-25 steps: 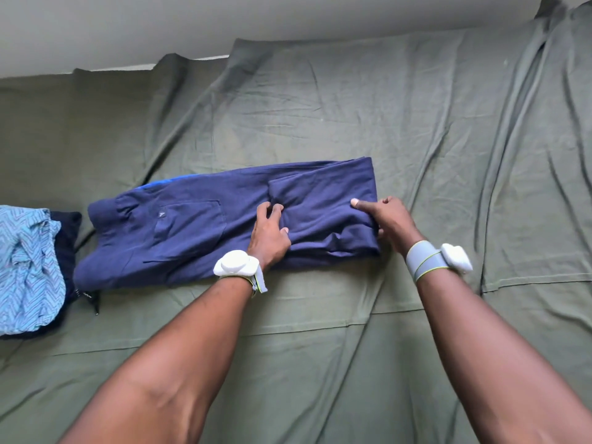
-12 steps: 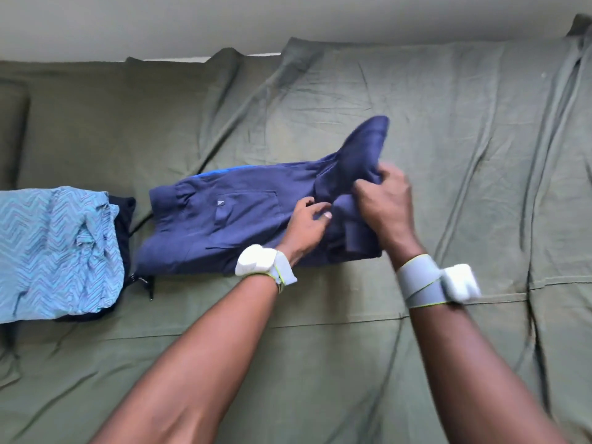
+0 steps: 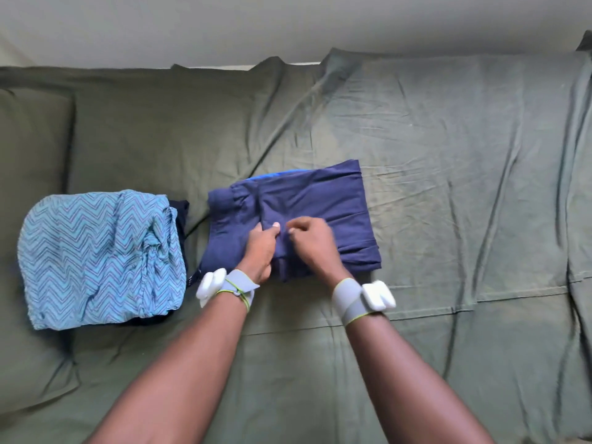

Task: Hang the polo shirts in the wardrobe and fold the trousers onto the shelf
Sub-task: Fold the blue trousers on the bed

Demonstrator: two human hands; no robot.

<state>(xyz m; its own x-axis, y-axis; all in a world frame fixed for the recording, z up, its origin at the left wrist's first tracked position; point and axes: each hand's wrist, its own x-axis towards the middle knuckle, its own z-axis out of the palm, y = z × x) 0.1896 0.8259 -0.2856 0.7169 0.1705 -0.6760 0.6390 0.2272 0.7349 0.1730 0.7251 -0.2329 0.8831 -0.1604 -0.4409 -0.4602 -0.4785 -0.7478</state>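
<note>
Head view: left hand [image 3: 261, 251] and right hand [image 3: 315, 243] pinching folded trousers [image 3: 323, 203]; judging edges need aligning, then flattening.

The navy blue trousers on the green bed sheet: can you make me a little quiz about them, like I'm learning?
1. True or false: the folded navy blue trousers lie on the olive green bed sheet.
2. Which lies to the left of the trousers? A) a red towel B) a folded light blue zigzag-patterned cloth C) a wooden hanger
3. Fill in: both the left hand and the right hand rest on the ____.

Key:
1. True.
2. B; it lies apart from the trousers, on top of a dark garment.
3. Trousers; whether the fingers pinch the cloth is unclear.
</note>
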